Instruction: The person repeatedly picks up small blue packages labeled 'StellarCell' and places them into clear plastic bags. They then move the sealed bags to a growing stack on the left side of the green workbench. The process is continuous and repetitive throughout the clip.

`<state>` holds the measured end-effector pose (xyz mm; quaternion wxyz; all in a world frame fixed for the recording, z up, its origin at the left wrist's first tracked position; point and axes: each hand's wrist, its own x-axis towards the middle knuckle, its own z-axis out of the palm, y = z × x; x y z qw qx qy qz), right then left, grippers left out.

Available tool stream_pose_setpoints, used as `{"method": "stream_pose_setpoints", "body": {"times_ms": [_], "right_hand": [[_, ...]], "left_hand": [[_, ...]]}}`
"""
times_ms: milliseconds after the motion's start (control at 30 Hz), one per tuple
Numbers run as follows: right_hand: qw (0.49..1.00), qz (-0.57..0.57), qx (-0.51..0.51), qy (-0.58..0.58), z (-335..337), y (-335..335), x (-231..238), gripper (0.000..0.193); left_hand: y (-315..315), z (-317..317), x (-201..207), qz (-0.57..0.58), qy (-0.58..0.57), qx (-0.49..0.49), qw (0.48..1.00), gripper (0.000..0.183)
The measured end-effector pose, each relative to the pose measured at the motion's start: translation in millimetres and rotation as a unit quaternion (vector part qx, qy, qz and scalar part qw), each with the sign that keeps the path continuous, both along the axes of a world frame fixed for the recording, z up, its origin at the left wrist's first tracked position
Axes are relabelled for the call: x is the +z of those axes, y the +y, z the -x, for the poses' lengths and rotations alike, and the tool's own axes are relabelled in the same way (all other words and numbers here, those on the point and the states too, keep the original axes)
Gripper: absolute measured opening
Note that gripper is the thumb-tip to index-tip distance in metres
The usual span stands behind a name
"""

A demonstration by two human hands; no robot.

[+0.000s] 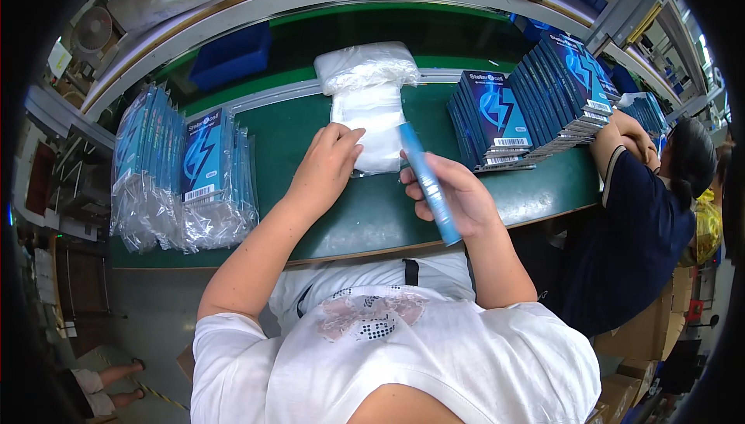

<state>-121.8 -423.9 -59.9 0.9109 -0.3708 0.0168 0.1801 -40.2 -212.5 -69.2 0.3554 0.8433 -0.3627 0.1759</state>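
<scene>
My right hand (464,195) grips a thin, flat blue box (429,185), its narrow edge turned up toward me and its upper end near the right edge of the bags. A pile of clear plastic bags (379,125) lies flat in front of me. On the pile's left side, my left hand (327,161) has its fingers bent and closed on the top plastic bag; the exact hold of the fingertips is partly hidden.
Bagged blue boxes (203,156) stand in rows at the left of the green table (341,226). Unbagged blue boxes (497,117) stand in rows on the right. A blue bin (230,55) sits behind, beneath a shelf. A co-worker (640,214) is at the right.
</scene>
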Motion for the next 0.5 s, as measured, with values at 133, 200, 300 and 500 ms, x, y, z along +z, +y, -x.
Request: {"method": "stream_pose_setpoints", "body": {"times_ms": [133, 200, 300, 500], "right_hand": [[0.996, -0.054, 0.071, -0.012, -2, 8, 0, 0.050], [0.995, -0.058, 0.080, -0.008, -2, 16, 0, 0.055], [0.995, -0.048, 0.087, -0.026, -22, 28, -8, 0.058], [0.998, 0.048, 0.037, -0.035, -34, 19, -8, 0.049]], "left_hand": [[5, -12, -2, -0.006, 0.000, -0.028, 1.000, 0.018], [5, -15, 2, 0.009, 0.026, -0.041, 0.999, 0.016], [3, -16, 16, 0.030, 0.094, -0.066, 0.993, 0.015], [15, -23, 13, 0.057, 0.247, 0.022, 0.967, 0.016]]}}
